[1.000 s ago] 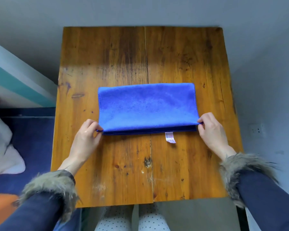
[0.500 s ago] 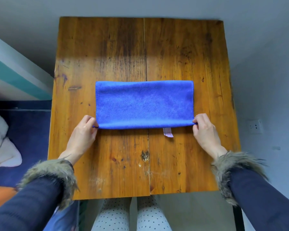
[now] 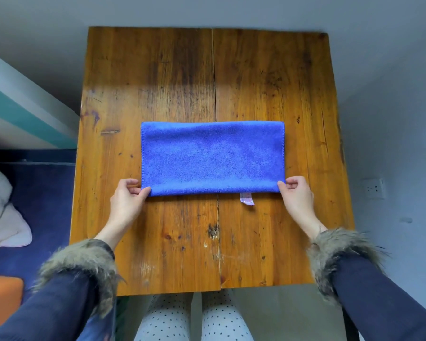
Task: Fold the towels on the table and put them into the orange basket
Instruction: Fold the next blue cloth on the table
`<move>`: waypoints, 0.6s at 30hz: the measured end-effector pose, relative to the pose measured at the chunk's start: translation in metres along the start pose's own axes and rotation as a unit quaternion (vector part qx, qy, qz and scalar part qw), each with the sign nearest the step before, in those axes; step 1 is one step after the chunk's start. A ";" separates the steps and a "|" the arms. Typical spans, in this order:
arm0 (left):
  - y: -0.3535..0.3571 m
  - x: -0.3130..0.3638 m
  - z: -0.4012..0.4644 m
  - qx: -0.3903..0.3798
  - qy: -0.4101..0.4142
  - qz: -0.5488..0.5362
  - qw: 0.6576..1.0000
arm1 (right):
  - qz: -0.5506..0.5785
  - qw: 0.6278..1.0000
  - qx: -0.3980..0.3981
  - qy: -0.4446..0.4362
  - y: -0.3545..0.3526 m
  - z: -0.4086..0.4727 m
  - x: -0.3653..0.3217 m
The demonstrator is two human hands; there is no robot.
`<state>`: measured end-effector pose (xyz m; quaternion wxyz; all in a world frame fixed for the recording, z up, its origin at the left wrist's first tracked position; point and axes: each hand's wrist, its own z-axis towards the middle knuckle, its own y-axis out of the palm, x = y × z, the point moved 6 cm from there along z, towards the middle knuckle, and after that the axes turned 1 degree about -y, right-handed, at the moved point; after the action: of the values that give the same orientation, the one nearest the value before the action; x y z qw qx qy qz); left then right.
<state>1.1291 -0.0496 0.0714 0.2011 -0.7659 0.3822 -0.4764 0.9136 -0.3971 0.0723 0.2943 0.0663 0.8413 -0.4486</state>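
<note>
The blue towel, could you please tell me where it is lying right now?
In the head view the blue towel lies folded flat at the middle of the wooden table, its near corners pinched by the left hand and right hand.

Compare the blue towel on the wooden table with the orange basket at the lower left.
The blue microfibre towel lies flat and folded on the wooden table; the orange basket sits off the table, beside the person. The towel shows whole, the basket only as a corner. Both hands pinch the towel's near corners; neither touches the basket.
</note>
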 end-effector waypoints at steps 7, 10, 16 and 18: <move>0.014 0.001 0.003 -0.026 -0.142 -0.039 0.989 | 0.091 0.983 -0.071 0.145 0.015 0.013 0.001; 0.011 0.005 0.004 -0.019 -0.133 -0.035 0.990 | 0.159 0.966 -0.084 0.187 0.014 0.010 -0.002; 0.007 0.012 0.004 -0.050 -0.145 -0.212 0.965 | 0.209 0.955 -0.083 0.194 0.004 0.001 -0.010; -0.002 0.017 -0.001 -0.041 -0.138 -0.253 0.957 | 0.214 0.955 -0.084 0.188 -0.006 -0.004 -0.016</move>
<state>1.1332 -0.0618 0.0832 0.0935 -0.9033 0.1639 -0.3852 0.9227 -0.3951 0.0868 0.2244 0.3032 0.8821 -0.2823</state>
